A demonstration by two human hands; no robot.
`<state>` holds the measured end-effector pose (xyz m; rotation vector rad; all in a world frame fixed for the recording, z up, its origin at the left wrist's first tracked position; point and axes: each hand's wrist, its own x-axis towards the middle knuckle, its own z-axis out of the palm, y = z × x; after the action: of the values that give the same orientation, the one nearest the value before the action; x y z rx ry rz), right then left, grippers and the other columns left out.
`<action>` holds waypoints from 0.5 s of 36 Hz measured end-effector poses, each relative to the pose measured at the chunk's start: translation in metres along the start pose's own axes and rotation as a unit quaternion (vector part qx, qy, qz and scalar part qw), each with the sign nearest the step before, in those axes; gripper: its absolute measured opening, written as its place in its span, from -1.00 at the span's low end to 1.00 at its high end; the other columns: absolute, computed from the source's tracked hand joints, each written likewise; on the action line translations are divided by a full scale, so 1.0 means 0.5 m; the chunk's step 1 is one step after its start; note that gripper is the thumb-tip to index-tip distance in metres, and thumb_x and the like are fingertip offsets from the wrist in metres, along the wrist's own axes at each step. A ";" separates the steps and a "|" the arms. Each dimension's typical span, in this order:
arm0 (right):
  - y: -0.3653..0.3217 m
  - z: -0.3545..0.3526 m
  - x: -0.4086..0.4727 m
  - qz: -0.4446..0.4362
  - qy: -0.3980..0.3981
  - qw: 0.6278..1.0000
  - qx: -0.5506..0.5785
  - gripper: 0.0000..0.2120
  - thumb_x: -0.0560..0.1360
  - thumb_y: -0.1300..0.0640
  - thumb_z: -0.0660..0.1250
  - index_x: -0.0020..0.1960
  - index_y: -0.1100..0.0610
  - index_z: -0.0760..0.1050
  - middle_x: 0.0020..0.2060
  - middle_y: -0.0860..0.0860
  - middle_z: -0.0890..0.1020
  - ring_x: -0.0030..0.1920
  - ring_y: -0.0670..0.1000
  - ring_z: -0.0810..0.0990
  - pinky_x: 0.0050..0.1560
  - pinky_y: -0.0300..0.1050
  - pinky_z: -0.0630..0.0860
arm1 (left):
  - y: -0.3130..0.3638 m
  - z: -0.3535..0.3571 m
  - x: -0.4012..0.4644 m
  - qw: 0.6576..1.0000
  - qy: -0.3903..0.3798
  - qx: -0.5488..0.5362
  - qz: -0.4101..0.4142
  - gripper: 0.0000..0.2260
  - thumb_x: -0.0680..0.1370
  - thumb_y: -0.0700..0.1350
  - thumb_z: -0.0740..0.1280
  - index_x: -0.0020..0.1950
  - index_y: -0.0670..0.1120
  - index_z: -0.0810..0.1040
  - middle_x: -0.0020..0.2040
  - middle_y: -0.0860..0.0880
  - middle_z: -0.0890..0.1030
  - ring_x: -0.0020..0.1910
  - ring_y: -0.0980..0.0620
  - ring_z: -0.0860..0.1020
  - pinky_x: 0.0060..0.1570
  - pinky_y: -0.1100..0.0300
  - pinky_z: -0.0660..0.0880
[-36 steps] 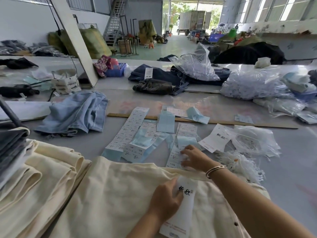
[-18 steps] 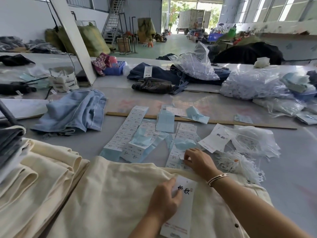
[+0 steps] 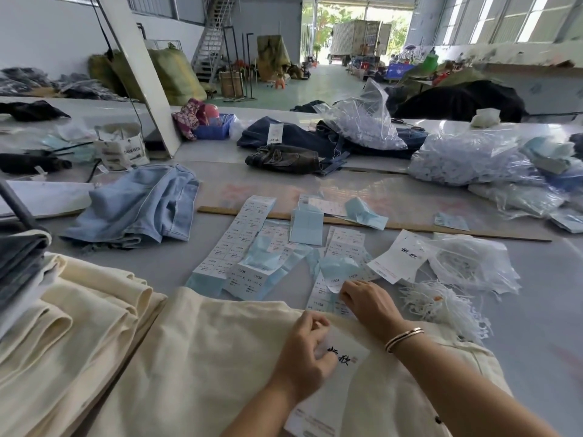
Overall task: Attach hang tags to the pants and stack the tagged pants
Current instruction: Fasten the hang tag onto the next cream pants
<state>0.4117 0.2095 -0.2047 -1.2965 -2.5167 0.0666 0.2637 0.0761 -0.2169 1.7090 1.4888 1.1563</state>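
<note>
We see a wide grey tabletop (image 3: 536,310) with cream pants (image 3: 195,357) spread across its near edge. Left of these pants sits a stack of folded cream pants (image 3: 63,326), and beyond the stack lies a crumpled pair of light blue jeans (image 3: 138,206). Just beyond the cream pants lie sheets of printed stickers (image 3: 239,244) on pale blue backing. Right of the pants we find a loose heap of white tag strings (image 3: 441,307), with a spare hang tag (image 3: 400,257) farther back.

On the pants lies a white hang tag (image 3: 334,395) with black characters. Our left hand (image 3: 303,357) rests on its top end, its grip narrow, fingers curled and pinching the tag. Our right hand (image 3: 369,304), a bracelet (image 3: 403,337) on its wrist, reaches just past the pants' far edge, fingertips pinching a sticker (image 3: 334,287) on the sheet.
</note>
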 end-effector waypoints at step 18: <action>0.007 0.013 -0.012 -0.006 0.002 0.998 -0.056 -0.75 0.58 -0.08 0.15 0.03 -0.01 0.55 0.04 -0.11 0.61 0.12 -0.05 0.51 0.10 -0.18 0.31 | -0.041 -0.012 0.177 0.937 -0.229 0.248 -0.085 -0.80 0.27 0.12 0.14 -0.44 0.02 0.39 0.46 0.31 0.27 0.45 0.07 0.13 0.34 0.04 0.05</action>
<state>0.4159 0.2071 -0.2128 -1.3209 -2.5584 -0.0816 0.2485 0.1659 -0.2118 1.9467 1.6594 0.2580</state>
